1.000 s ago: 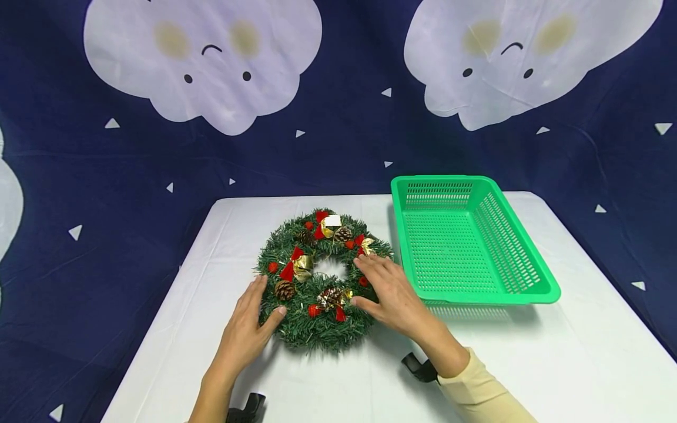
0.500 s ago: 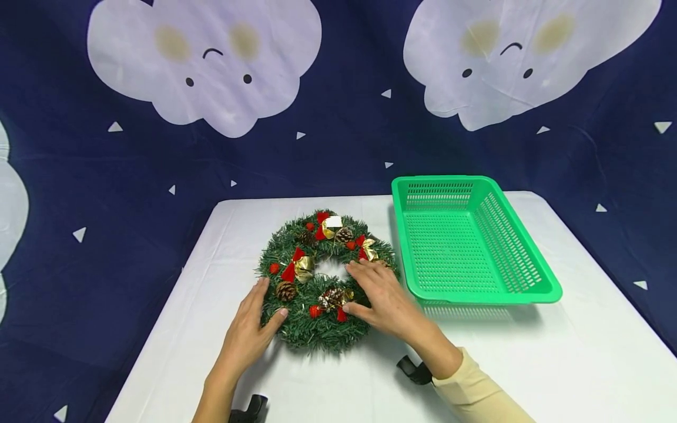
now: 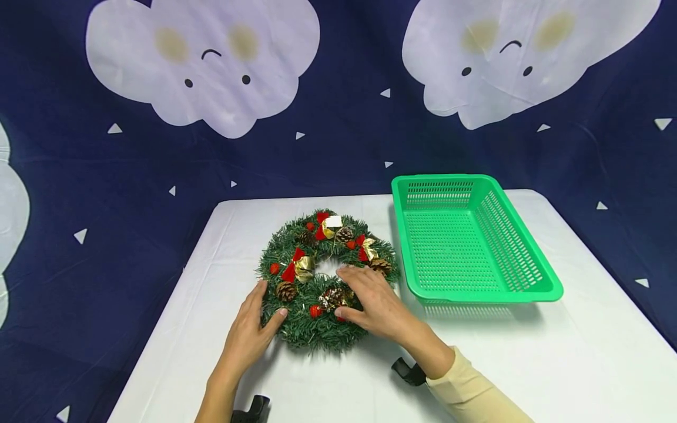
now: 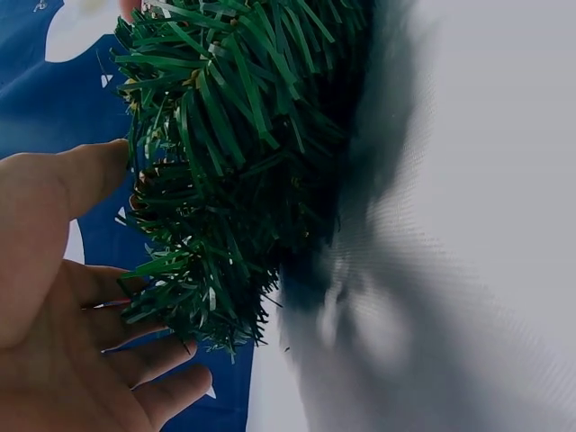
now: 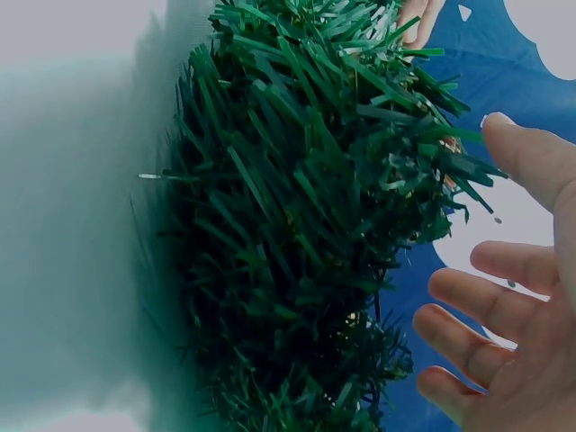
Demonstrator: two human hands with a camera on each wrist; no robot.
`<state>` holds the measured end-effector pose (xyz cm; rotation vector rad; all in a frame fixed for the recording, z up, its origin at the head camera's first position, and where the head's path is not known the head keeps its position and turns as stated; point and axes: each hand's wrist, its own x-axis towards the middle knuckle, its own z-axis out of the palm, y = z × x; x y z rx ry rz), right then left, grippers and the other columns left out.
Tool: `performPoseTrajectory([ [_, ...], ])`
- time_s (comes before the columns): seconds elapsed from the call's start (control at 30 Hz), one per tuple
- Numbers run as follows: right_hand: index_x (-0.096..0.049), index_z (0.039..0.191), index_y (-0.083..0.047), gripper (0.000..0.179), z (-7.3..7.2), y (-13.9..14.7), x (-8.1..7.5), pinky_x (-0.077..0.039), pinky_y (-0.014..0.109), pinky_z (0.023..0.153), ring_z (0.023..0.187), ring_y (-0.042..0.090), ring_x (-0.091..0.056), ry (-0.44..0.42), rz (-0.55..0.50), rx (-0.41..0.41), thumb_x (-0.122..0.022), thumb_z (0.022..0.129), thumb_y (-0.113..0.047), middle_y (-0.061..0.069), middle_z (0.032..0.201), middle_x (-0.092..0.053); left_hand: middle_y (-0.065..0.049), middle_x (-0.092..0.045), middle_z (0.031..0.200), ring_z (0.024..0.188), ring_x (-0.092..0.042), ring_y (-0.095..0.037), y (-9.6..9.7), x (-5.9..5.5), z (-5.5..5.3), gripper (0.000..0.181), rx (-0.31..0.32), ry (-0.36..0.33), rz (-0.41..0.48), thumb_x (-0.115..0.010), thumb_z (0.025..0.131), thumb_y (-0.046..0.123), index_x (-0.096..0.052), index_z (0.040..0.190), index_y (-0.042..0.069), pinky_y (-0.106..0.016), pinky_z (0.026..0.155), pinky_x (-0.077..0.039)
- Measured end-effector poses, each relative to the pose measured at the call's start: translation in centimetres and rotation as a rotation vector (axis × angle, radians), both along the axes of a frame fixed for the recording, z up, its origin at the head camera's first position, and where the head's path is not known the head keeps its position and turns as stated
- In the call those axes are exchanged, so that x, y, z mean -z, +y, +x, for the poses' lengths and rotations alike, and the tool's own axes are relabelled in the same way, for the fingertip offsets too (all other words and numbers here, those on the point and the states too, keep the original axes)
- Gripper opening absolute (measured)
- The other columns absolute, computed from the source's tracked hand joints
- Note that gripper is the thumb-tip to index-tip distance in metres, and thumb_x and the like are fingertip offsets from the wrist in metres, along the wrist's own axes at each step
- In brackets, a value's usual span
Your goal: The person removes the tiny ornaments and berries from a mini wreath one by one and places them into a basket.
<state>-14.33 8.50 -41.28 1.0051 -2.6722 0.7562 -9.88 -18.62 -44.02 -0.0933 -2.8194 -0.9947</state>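
One pinecone-trimmed Christmas wreath (image 3: 313, 294) is lying left of the green perforated basket (image 3: 452, 252). Farther from the basket, the left hand (image 3: 247, 333) is touching the wreath, fingers extended; nearer, the right hand (image 3: 379, 304) is hovering, fingers relaxed.

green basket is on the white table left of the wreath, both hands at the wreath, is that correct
Wrong side: the head view shows the green basket right of the wreath. It is on the white table; left hand and right hand are at the wreath.
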Motion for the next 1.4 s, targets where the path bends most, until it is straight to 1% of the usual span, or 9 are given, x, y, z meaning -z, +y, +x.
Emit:
performPoseTrajectory([
  [0.2,-0.044,0.139,-0.004,0.074,-0.1,-0.2,0.3,-0.034,0.051,0.111,0.129,0.028,-0.048,0.067,-0.025,-0.022,-0.070,0.080,-0.040,0.011,0.139,-0.052,-0.020,-0.024,0.155,0.140,-0.026,-0.041,0.0,0.1,0.0,0.080,-0.016,-0.042,0.020,-0.055,0.092,0.046,-0.019,0.151,0.005,-0.061,0.111,-0.026],
  [0.3,-0.045,0.138,-0.004,0.073,-0.1,-0.4,0.4,-0.035,0.050,0.110,0.127,0.026,-0.049,0.080,-0.034,-0.029,-0.071,0.080,-0.039,0.011,0.138,-0.053,-0.020,-0.024,0.155,0.140,-0.027,-0.041,0.0,0.1,0.0,0.080,-0.027,-0.063,0.032,-0.055,0.092,0.046,-0.019,0.151,0.006,-0.061,0.110,-0.026],
  [0.53,-0.044,0.139,-0.005,0.071,-0.1,-0.6,0.5,-0.033,0.048,0.112,0.128,0.025,-0.049,0.063,-0.034,-0.027,-0.069,0.082,-0.039,0.010,0.138,-0.053,-0.019,-0.025,0.155,0.139,-0.029,-0.041,-0.1,0.1,-0.1,0.080,-0.042,-0.077,0.065,-0.058,0.091,0.045,-0.020,0.151,0.007,-0.061,0.110,-0.028],
  [0.77,-0.046,0.137,-0.005,0.069,-0.2,-0.9,0.7,-0.034,0.051,0.111,0.127,0.027,-0.050,0.065,-0.054,-0.035,-0.070,0.081,-0.039,0.011,0.137,-0.054,-0.019,-0.028,0.153,0.137,-0.033,-0.043,-0.2,0.4,-0.2,0.080,-0.049,-0.084,0.068,-0.062,0.089,0.040,-0.023,0.150,0.007,-0.061,0.108,-0.030],
  [0.9,-0.048,0.136,-0.006,0.068,-0.3,-1.0,0.8,-0.034,0.049,0.111,0.126,0.026,-0.051,0.068,-0.054,-0.030,-0.070,0.081,-0.039,0.010,0.135,-0.055,-0.019,-0.029,0.153,0.137,-0.033,-0.043,-0.2,0.5,-0.2,0.080,-0.050,-0.096,0.075,-0.064,0.089,0.037,-0.023,0.150,0.006,-0.061,0.108,-0.030],
  [1.13,-0.049,0.136,-0.008,0.065,-0.5,-1.2,0.9,-0.035,0.047,0.111,0.124,0.025,-0.052,0.051,-0.055,-0.029,-0.069,0.082,-0.039,0.008,0.134,-0.057,-0.018,-0.028,0.154,0.138,-0.032,-0.042,-0.3,0.6,-0.3,0.080,-0.056,-0.118,0.083,-0.064,0.088,0.038,-0.023,0.150,0.006,-0.060,0.109,-0.030],
  [1.4,-0.050,0.134,-0.006,0.064,-0.6,-1.4,0.9,-0.040,0.046,0.107,0.122,0.026,-0.054,0.043,-0.073,-0.035,-0.070,0.081,-0.038,0.010,0.131,-0.059,-0.019,-0.028,0.153,0.137,-0.032,-0.042,-0.2,0.7,-0.4,0.080,-0.058,-0.113,0.090,-0.065,0.088,0.037,-0.024,0.150,0.005,-0.060,0.109,-0.029],
])
